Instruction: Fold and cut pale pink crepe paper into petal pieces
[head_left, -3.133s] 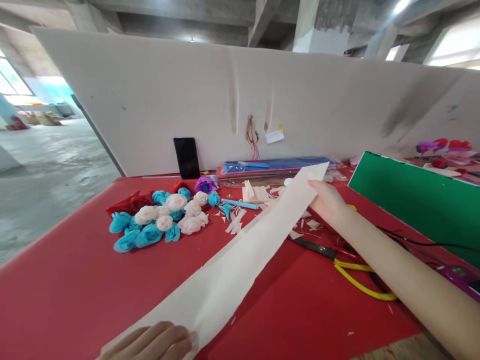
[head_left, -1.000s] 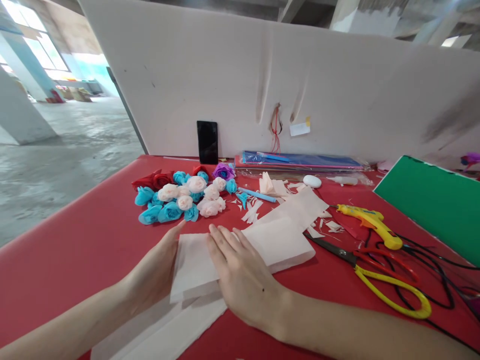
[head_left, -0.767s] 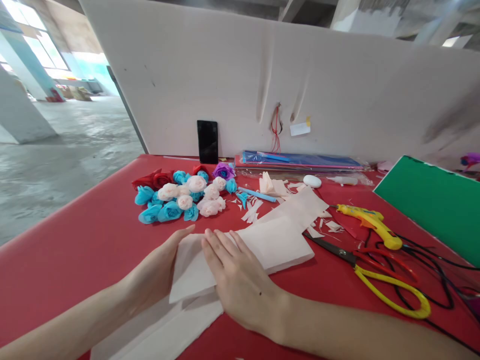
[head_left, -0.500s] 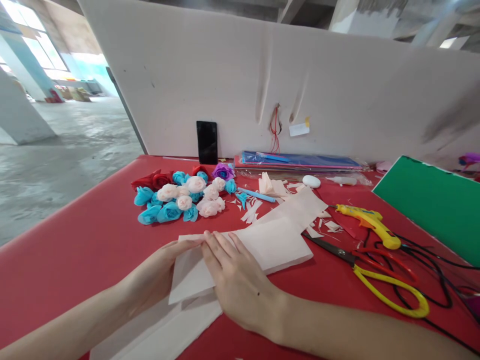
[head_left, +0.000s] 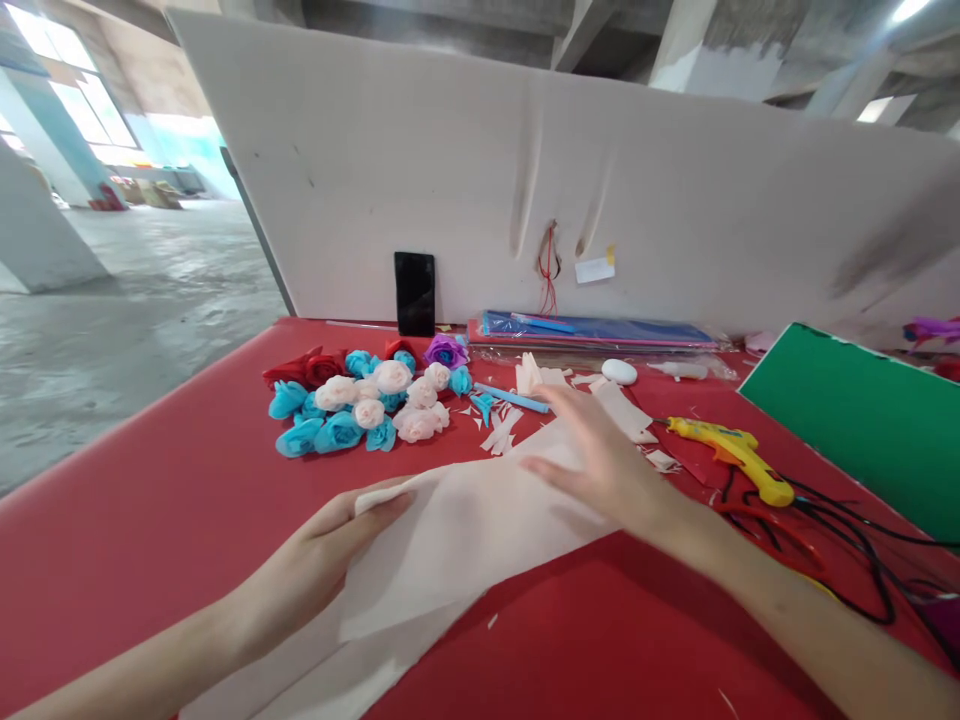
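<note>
A folded strip of pale pink crepe paper point(head_left: 465, 535) lies on the red table point(head_left: 150, 500) in front of me. My left hand point(head_left: 341, 545) pinches the folded paper's near-left corner between thumb and fingers. My right hand point(head_left: 600, 460) rests flat on the paper's far right part, fingers stretched out and slightly blurred. The strip's loose tail runs toward the bottom edge of the view.
A heap of blue, pink, red and purple paper roses point(head_left: 367, 400) lies at the back left. A yellow glue gun point(head_left: 731, 455) with black cables sits right. Paper scraps point(head_left: 499, 430), a paper packet point(head_left: 592, 330), a black phone point(head_left: 414, 293) and a green board point(head_left: 855, 420) stand behind.
My right hand has slid from the paper's left end across to its right end. My left hand now pinches the left corner. The scissors are hidden behind my right arm.
</note>
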